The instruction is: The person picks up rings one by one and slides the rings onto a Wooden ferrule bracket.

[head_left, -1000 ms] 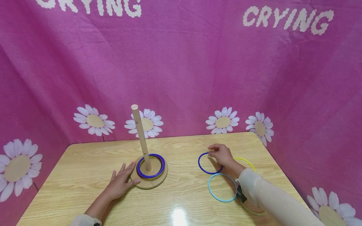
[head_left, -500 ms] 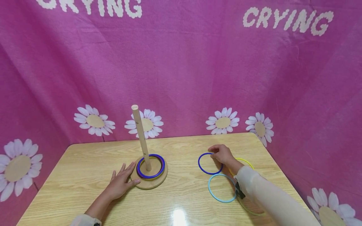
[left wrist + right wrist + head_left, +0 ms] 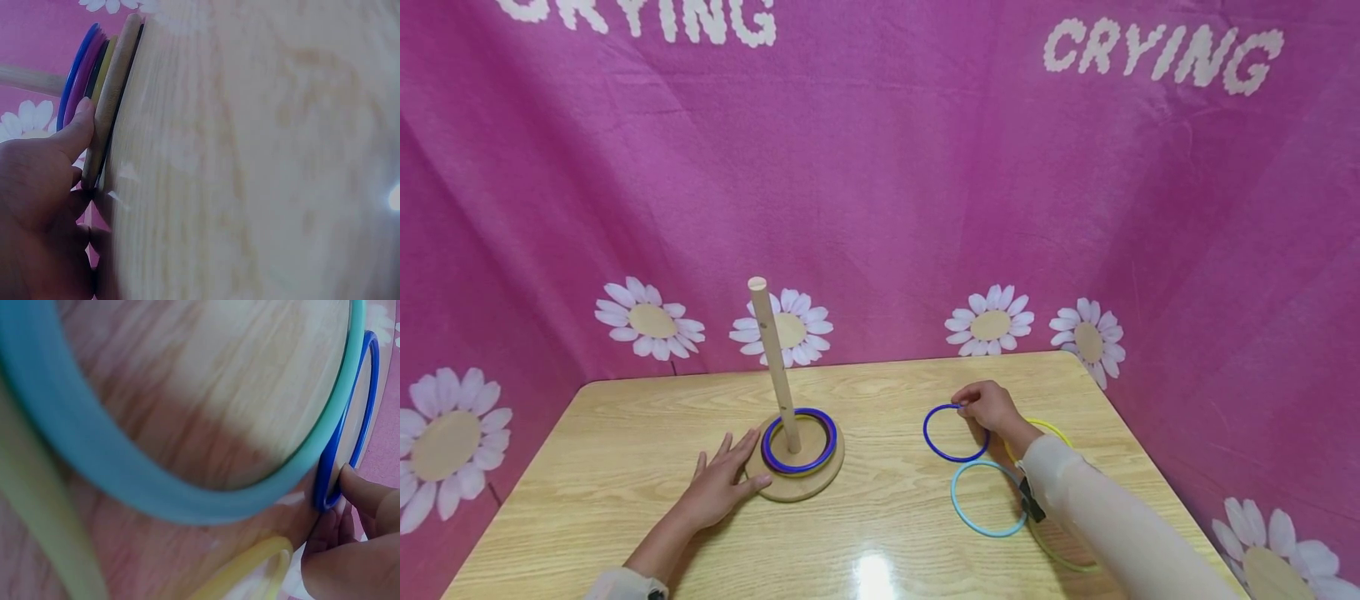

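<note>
Thumb and fingertips of the right hand (image 3: 990, 408) pinch the far side of a dark blue ring (image 3: 955, 458), toward the far right corner of the table (image 3: 880, 475); whether it is clear of the surface I cannot tell. Closer to the near edge lies a light blue ring (image 3: 996, 534), so close that I cannot say whether the two touch. Toward the right edge, a bright yellow ring (image 3: 1052, 428) and a pale yellow ring (image 3: 1060, 562) are partly hidden by the right arm.

Over on the left half, the left hand (image 3: 718, 492) has its fingers spread wide, thumb resting on the rim of a round wooden base (image 3: 797, 492). A wooden peg (image 3: 773, 367) rises from it, circled by a stack: a blue ring (image 3: 832, 442) on top, then a purple ring (image 3: 84, 69), a dark ring (image 3: 94, 72) and a lower yellow ring (image 3: 104, 69). Beyond the far edge hangs a pink cloth (image 3: 880, 208) with white daisies.
</note>
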The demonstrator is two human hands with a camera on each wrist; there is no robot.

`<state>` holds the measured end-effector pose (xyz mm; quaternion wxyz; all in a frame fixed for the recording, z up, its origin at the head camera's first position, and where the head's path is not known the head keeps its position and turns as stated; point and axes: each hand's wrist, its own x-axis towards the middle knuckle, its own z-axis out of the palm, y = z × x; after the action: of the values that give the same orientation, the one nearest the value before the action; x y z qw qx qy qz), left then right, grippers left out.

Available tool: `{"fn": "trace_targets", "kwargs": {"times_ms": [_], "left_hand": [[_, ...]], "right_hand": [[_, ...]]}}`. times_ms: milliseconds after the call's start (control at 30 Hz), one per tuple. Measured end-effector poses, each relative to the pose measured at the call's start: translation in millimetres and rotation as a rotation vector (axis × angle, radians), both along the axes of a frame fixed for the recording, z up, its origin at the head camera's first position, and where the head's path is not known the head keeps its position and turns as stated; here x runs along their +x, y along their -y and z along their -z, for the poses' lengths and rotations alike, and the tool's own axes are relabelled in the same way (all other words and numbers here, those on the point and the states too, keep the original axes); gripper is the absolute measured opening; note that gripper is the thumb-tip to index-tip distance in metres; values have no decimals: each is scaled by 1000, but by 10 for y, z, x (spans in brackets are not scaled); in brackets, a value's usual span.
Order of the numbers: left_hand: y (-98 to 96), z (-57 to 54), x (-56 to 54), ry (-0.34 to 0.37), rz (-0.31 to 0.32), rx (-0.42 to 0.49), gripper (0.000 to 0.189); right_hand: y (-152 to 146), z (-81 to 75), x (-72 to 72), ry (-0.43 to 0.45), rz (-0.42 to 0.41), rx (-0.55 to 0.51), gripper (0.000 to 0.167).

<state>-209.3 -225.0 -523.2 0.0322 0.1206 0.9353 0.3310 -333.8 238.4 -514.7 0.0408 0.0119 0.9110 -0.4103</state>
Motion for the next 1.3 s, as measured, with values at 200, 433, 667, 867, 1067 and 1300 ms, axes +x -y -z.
{"fn": "trace_targets", "kwargs": {"times_ms": [200,433,667,867,1067,1300], "left_hand": [[-2,-5,-2,-3,-4,-3,86],[-1,-10,6,-4,-4,-4,87],[-6,-16,13,-12,-4,3,86],[-3,-12,2,4,-3,-3,87],[-5,-25,9,9,-7,-2,87],[-11,-41,25,-1,-4,7,86]], "right_hand": [[-3,-19,0,9,7,-2,11],[8,-44,12,25,2,-14,9],[8,-29,6,19,2,-4,9],[9,-12,-10,-9,-8,16,8],[28,-40,-30,-34,-10,21,8],[73,-125,-49,-33,-37,-7,8]]}}
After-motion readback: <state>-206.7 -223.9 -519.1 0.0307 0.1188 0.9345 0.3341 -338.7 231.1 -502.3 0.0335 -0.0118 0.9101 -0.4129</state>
